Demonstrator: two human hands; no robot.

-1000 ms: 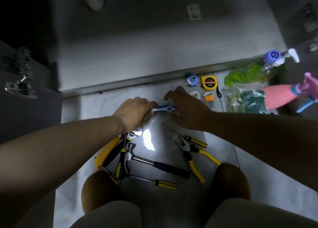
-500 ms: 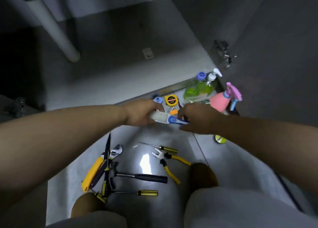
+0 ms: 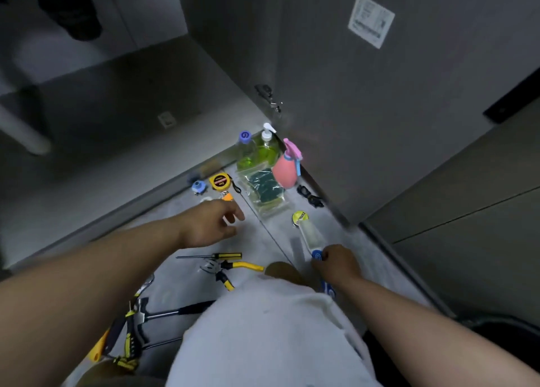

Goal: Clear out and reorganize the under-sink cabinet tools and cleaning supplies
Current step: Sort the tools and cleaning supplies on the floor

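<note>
Head view: I see the right hand (image 3: 336, 262) right of centre, fingers curled round the blue grip of the dish wand (image 3: 310, 235). Its clear body and yellow-green head stick out past the fingertips toward the sponge pack (image 3: 264, 193). Can't tell if the wand touches the floor. The left hand (image 3: 209, 223) is mid-frame, fingers loose and spread, holding nothing, just below the tape measure (image 3: 219, 181).
</note>
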